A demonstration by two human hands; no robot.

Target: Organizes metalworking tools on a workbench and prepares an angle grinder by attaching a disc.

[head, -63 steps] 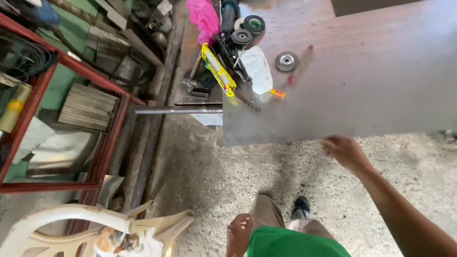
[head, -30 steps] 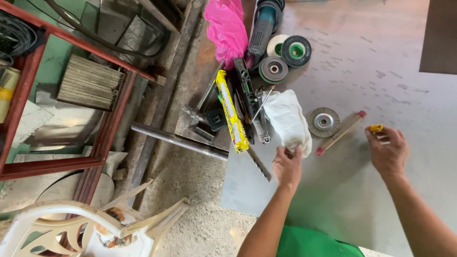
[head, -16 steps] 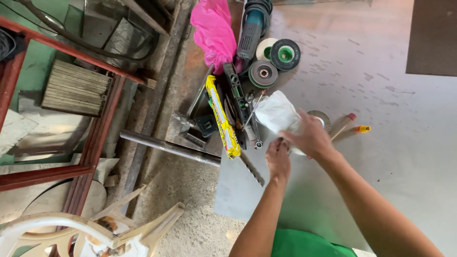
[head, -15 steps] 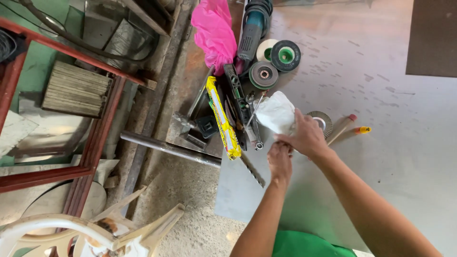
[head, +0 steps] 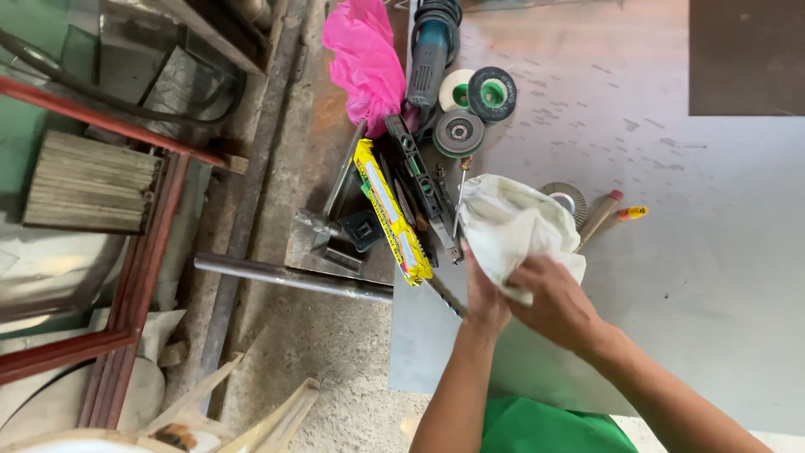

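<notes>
Both hands are on a white plastic bag (head: 513, 226) that lies on the grey metal sheet (head: 704, 277), just beside the pile of tools at its left edge. The right hand (head: 560, 304) is closed on the lower edge of the bag and pinches the crumpled plastic between fingers and thumb. The left hand (head: 486, 300) is under and behind the bag on its left side; the fingers are mostly hidden by the plastic, so I cannot tell for sure if it grips or only supports, but it touches the bag. The bag looks bunched and not yet spread open, and nothing is seen coming out of it, so I judge the handling of the bag is at its beginning: the bag is taken in hand, and the opening or emptying is still left. What is inside is hidden. Just behind the bag, partly covered by it, lie a flap disc (head: 567, 200), a wooden stick with a red tip (head: 600, 216) and a small yellow and orange marker (head: 632, 213). To the left are a yellow long packet (head: 392, 214), a dark spirit level (head: 422, 186) and a hammer (head: 329, 215). Farther up are a blue angle grinder (head: 429, 52), three more discs, of which one has a green centre (head: 493, 92), and a pink plastic bag (head: 369, 63). A steel pipe (head: 289, 278) lies across the floor by the sheet
</notes>
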